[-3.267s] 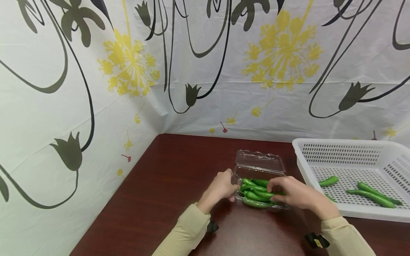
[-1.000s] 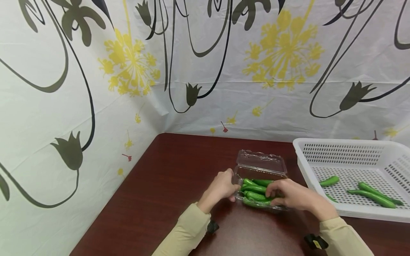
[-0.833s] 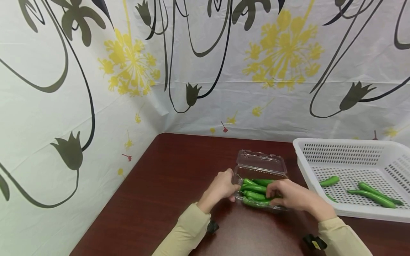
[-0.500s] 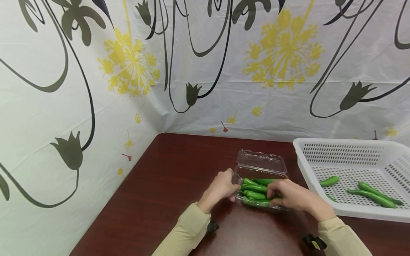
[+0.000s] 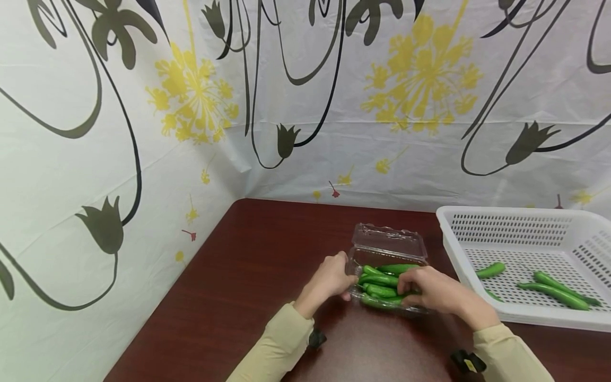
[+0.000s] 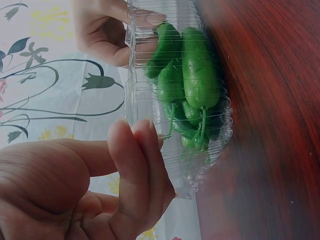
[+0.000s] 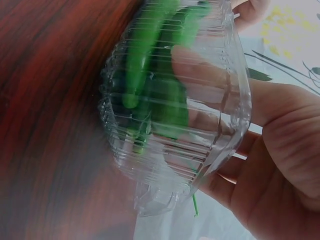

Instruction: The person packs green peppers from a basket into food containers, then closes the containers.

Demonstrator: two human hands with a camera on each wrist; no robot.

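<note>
A clear plastic clamshell box (image 5: 389,242) stands on the table with its lid tipped back. Several green peppers (image 5: 382,291) lie in its base. My left hand (image 5: 331,277) pinches the rim at the box's left end; its thumb and fingers meet there in the left wrist view. My right hand (image 5: 436,291) reaches into the right part of the box. Through the ribbed plastic, the right wrist view shows its thumb (image 7: 197,65) against a green pepper (image 7: 170,107), with the other fingers behind, so it appears to grip that pepper. The fingertips are partly hidden in the head view.
To the right is a white perforated basket (image 5: 513,313) with several loose green peppers (image 5: 556,295) on its bottom. The dark red wooden table (image 5: 248,265) extends left of the box. A patterned white sheet (image 5: 296,180) hangs behind and to the left.
Peppers in the box have shifted since the first frame, and the rearmost one now sits a little higher and further right. My right hand has moved only slightly; my left hand stays put.
</note>
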